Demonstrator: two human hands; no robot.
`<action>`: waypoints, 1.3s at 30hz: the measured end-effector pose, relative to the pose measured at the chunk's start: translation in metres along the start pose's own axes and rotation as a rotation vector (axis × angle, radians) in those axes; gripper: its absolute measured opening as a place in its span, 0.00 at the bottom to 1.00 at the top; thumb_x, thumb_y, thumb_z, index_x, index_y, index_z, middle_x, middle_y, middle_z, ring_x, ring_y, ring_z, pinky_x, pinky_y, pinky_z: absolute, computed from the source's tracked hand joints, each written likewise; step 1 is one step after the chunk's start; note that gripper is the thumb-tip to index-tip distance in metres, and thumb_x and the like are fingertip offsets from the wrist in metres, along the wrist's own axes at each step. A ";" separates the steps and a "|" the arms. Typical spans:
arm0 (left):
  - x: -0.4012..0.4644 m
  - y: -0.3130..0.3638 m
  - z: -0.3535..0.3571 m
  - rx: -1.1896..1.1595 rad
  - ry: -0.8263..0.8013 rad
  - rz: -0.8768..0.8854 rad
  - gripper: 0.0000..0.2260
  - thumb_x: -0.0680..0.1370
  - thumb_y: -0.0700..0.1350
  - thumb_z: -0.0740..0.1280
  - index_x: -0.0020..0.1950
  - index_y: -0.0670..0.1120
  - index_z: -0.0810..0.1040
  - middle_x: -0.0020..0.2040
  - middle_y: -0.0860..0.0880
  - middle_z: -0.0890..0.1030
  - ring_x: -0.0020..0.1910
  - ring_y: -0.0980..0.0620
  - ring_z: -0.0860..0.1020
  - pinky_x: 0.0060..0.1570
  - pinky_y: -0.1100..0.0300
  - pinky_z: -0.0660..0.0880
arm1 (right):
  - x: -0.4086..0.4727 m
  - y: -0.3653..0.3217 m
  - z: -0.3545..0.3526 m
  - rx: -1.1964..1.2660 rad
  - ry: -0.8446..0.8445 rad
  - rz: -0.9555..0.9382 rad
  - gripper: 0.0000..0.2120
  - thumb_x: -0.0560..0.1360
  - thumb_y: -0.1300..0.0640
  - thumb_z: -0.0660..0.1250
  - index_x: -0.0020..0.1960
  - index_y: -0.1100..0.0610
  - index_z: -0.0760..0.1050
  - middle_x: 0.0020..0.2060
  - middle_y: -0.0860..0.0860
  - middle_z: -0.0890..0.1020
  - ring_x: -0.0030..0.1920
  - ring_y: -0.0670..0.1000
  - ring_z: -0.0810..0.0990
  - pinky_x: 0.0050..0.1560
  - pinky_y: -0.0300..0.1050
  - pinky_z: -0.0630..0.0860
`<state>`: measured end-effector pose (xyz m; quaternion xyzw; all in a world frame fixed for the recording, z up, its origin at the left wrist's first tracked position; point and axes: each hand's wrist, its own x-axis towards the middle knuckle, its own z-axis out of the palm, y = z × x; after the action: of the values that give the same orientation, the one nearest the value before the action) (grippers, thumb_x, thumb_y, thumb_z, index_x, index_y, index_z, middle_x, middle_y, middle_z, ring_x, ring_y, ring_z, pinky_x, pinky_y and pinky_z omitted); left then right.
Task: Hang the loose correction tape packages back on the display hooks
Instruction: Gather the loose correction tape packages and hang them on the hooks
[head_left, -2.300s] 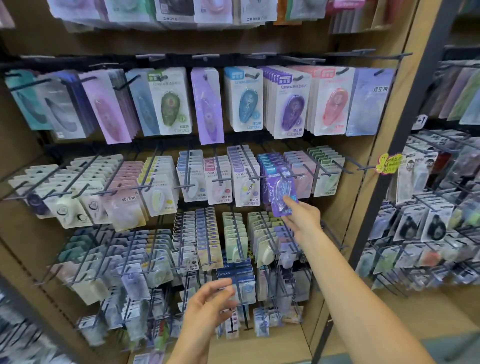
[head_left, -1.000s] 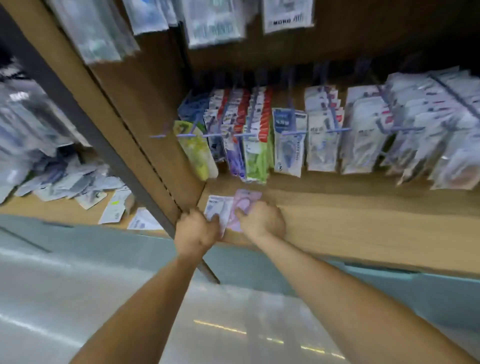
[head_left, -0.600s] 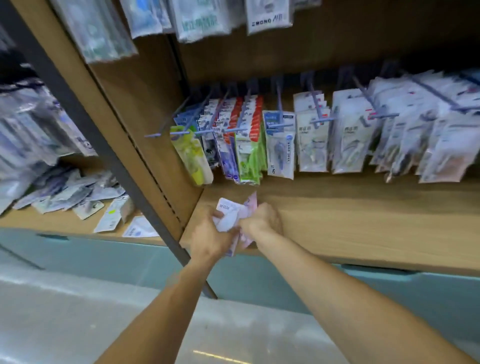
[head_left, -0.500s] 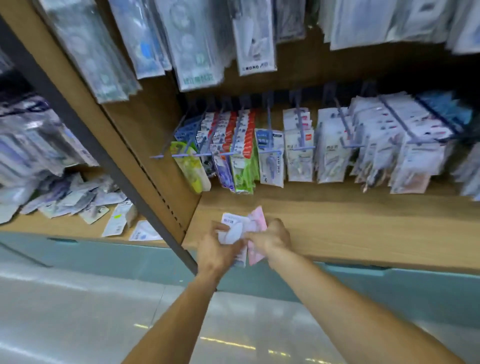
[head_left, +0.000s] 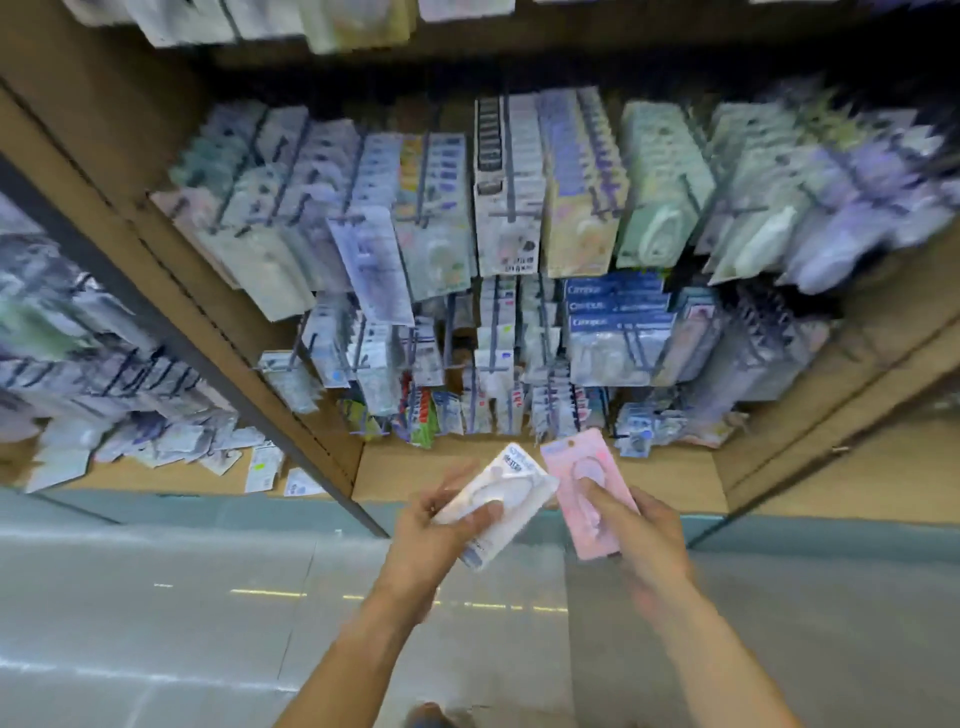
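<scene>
Holding white package (head_left: 496, 501) in left hand (head_left: 431, 540), pink package (head_left: 589, 493) in right hand (head_left: 641, 535), fingers pinched; match colours to hooks (head_left: 506, 171) at 12 o'clock, thread hang-hole squarely.

Just beyond the hands (head_left: 545, 525), the bare wooden shelf (head_left: 447, 467) leaves open room. Above it, crowded hooks (head_left: 506, 156) packed with hanging packs (head_left: 587, 208) block the way. A dark upright post (head_left: 249, 410) slants left of the hands.

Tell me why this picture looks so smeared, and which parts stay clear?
Head view: motion blur smears the hanging packs; the white pack and pink pack read clearest; wide-angle lens bends the shelf edges; ceiling lights glare off the floor.
</scene>
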<state>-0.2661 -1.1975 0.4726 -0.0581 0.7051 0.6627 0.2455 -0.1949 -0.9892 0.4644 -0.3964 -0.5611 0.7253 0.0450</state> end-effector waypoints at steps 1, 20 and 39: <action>-0.017 0.031 0.004 -0.019 0.011 0.025 0.24 0.72 0.33 0.79 0.64 0.52 0.80 0.49 0.54 0.89 0.45 0.58 0.86 0.41 0.63 0.80 | -0.023 -0.027 -0.008 0.008 0.003 -0.030 0.13 0.70 0.52 0.80 0.45 0.61 0.83 0.36 0.52 0.81 0.37 0.50 0.77 0.41 0.44 0.70; -0.150 0.271 0.049 -0.369 -0.098 0.193 0.20 0.70 0.42 0.79 0.60 0.39 0.85 0.55 0.38 0.87 0.54 0.36 0.86 0.57 0.33 0.81 | -0.184 -0.225 0.007 0.124 -0.335 -0.328 0.16 0.74 0.55 0.75 0.59 0.57 0.83 0.53 0.58 0.87 0.55 0.60 0.86 0.52 0.54 0.80; -0.130 0.300 0.056 -0.421 -0.125 0.278 0.15 0.71 0.46 0.82 0.54 0.41 0.89 0.53 0.33 0.86 0.52 0.35 0.85 0.59 0.40 0.79 | -0.181 -0.256 0.062 0.125 -0.191 -0.561 0.25 0.70 0.67 0.77 0.58 0.51 0.69 0.41 0.49 0.88 0.38 0.48 0.87 0.36 0.38 0.81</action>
<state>-0.2597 -1.1412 0.7990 0.0307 0.5363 0.8246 0.1774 -0.2072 -1.0362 0.7803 -0.1523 -0.6046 0.7517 0.2149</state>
